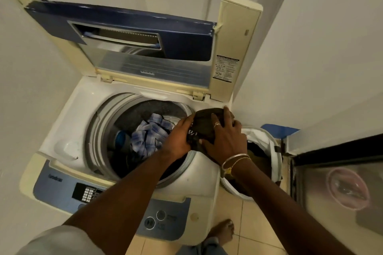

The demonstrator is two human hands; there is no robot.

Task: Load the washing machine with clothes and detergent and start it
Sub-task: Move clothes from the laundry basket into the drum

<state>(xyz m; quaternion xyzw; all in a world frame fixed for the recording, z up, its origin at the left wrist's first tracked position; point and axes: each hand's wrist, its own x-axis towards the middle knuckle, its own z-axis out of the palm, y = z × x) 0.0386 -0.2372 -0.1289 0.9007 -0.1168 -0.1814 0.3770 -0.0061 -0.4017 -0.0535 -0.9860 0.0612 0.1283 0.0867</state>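
Note:
A top-loading washing machine [68, 107] stands with its lid [124, 25] raised. Inside the drum lies a blue-and-white checked garment [148, 134] on darker clothes. At the drum's right rim both hands hold a dark brown garment [204, 121] with a small white print. My left hand [179, 137] grips its left side. My right hand [224, 137], with a ring and bangles, lies over its right side with the fingers curled round the cloth. The machine's control panel [87, 191] and round buttons [149, 222] are at the front.
A white laundry basket [264, 136] with dark clothes stands on the tiled floor right of the machine. A dark-framed panel [331, 172] reflecting a pink round object is at far right. Walls close in on left and behind. My bare foot [222, 232] is on the tiles.

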